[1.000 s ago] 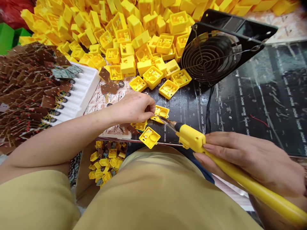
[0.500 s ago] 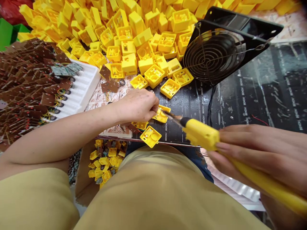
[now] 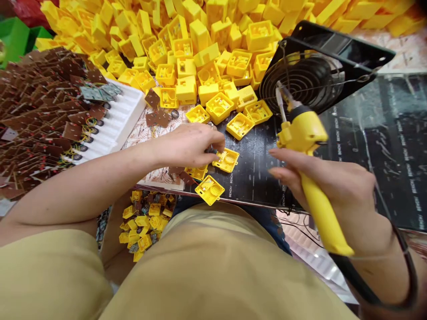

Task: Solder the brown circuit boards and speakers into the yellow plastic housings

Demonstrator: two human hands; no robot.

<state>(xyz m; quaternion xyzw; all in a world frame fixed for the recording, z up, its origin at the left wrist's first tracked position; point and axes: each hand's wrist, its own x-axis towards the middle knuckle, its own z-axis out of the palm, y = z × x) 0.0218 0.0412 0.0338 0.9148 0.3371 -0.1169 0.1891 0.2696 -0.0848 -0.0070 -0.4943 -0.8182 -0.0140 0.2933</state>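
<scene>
In my right hand (image 3: 347, 191) is a yellow soldering gun (image 3: 322, 213), gripped by its handle. Its metal tip points up and away, in front of the black fan. My left hand (image 3: 188, 144) is at the left edge of a shallow yellow plastic case (image 3: 228, 161), thumb and forefinger apart; whether they touch it I cannot tell. Small metal parts show inside that case. Nearer me, a second yellow case (image 3: 210, 190) lies open side up at the bench edge. Another yellow case (image 3: 196, 172) sits partly under my left hand, beside a brown circuit board (image 3: 187, 178).
A large heap of yellow cases (image 3: 187, 89) covers the back. The black fan (image 3: 328, 66) stands at the back right. Many brown boards (image 3: 40, 106) are stacked at left on white foam (image 3: 123, 115). Below the bench, a carton holds yellow cases (image 3: 143, 222). The gun's black cable (image 3: 360, 284) loops around my right wrist.
My right hand has swung the soldering gun up and away from the case, its tip now before the fan. My left thumb and forefinger have parted.
</scene>
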